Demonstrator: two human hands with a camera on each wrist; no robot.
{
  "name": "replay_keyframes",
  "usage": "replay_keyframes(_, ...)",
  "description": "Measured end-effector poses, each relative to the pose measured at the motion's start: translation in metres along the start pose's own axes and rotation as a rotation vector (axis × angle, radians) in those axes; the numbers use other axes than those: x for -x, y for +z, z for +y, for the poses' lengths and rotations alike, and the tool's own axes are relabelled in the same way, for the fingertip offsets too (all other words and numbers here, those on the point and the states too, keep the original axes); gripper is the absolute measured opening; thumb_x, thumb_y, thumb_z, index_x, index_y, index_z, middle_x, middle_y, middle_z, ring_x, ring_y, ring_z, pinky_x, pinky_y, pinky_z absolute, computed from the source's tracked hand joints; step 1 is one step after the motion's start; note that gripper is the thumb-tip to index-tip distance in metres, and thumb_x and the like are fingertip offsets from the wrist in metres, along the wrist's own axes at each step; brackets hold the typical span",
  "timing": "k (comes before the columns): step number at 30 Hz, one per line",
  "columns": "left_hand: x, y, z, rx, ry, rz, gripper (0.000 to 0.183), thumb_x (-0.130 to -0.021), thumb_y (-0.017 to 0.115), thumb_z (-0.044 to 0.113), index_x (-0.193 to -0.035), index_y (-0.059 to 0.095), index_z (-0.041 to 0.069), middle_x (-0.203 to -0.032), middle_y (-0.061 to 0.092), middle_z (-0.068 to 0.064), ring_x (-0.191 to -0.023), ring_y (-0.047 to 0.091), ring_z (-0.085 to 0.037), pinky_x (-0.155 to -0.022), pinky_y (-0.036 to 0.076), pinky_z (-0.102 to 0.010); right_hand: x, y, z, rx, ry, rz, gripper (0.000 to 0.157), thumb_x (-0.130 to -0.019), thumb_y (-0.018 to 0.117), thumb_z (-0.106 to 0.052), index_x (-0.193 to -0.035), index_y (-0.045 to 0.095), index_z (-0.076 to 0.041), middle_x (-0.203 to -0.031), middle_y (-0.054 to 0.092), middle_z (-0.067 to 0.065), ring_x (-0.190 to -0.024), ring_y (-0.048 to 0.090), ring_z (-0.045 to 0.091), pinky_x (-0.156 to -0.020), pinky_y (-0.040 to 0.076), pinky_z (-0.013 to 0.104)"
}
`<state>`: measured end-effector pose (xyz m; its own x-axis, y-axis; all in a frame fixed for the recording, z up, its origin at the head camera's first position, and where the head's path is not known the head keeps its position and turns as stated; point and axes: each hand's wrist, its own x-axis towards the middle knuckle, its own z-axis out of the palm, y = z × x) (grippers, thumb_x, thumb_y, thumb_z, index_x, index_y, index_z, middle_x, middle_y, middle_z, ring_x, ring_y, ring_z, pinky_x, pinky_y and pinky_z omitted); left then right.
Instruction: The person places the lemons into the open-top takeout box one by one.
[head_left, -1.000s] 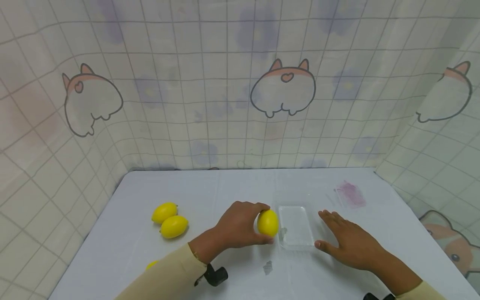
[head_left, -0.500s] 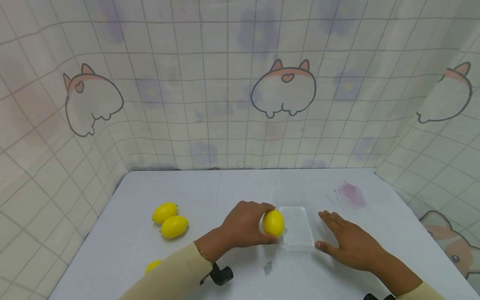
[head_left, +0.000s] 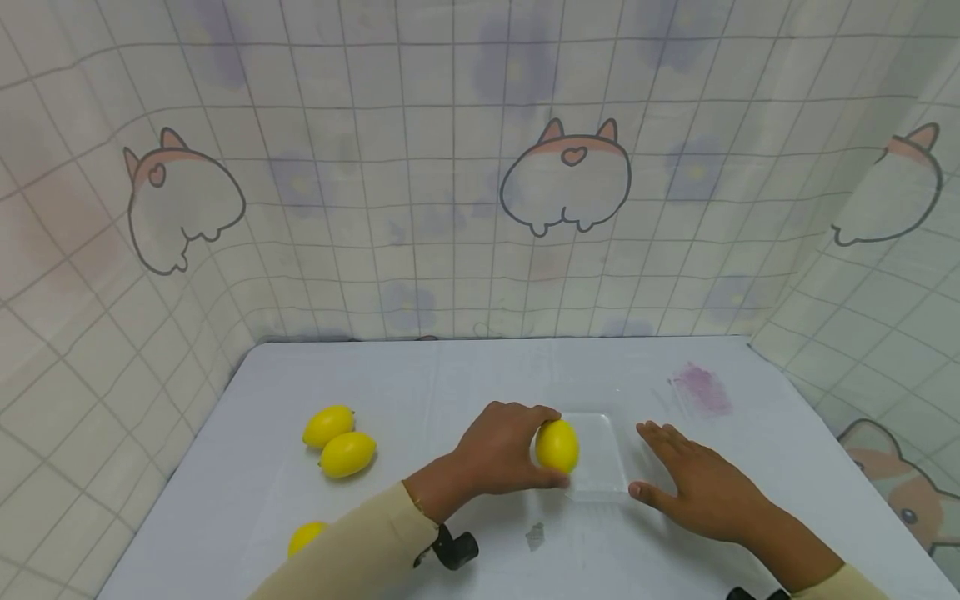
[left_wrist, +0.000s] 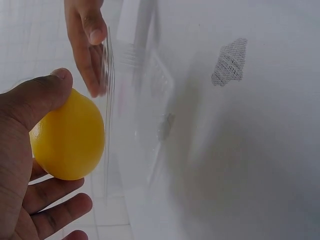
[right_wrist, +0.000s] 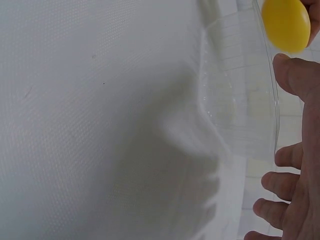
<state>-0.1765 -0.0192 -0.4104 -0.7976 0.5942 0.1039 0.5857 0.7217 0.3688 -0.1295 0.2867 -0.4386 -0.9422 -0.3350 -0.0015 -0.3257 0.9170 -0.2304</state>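
Observation:
My left hand [head_left: 506,450] grips a yellow lemon [head_left: 557,447] between thumb and fingers. In the head view the lemon overlaps the left side of a clear plastic container [head_left: 602,458]. The left wrist view shows the lemon [left_wrist: 70,137] close to the container's rim, on its upper side. My right hand [head_left: 697,483] is at the container's right side with straight fingers, thumb tip right at the near corner. In the right wrist view, its thumb and fingertips lie along the rim of the container [right_wrist: 240,90], whose inside shows no lemon.
Two lemons lie together on the left of the white table [head_left: 450,375], one [head_left: 328,427] behind the other [head_left: 348,454]. A further lemon [head_left: 305,536] is partly hidden by the left sleeve. A grey patch [head_left: 535,537] and a pinkish stain [head_left: 702,388] mark the tabletop.
My left hand has moved to the right with the lemon, from beside the container to over its left side. More of the lemon by the sleeve shows. My right hand has stayed in place.

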Motion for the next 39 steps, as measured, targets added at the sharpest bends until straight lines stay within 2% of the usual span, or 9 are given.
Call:
replay_keyframes(15, -0.009, 0.008, 0.007, 0.009, -0.006, -0.006, 0.081, -0.076, 0.082, 0.066, -0.141, 0.062, 0.021, -0.126, 0.068, 0.010, -0.103, 0.061, -0.011, -0.100, 0.046, -0.036, -0.001, 0.000, -0.002, 0.001, 0.009, -0.009, 0.094, -0.092, 0.057, -0.073, -0.159, 0.036, -0.010, -0.158, 0.041, 0.017, -0.141, 0.041, 0.046, -0.103, 0.041, 0.067)
replay_keyframes(39, -0.022, 0.028, 0.016, -0.003, 0.038, -0.003, 0.079, -0.077, 0.079, 0.068, -0.141, 0.061, 0.023, -0.125, 0.067, 0.014, -0.102, 0.060, -0.007, -0.099, 0.047, -0.033, -0.001, 0.000, -0.002, -0.004, -0.004, -0.004, 0.093, -0.092, 0.058, -0.071, -0.158, 0.037, -0.009, -0.158, 0.041, 0.018, -0.140, 0.042, 0.046, -0.102, 0.042, 0.067)
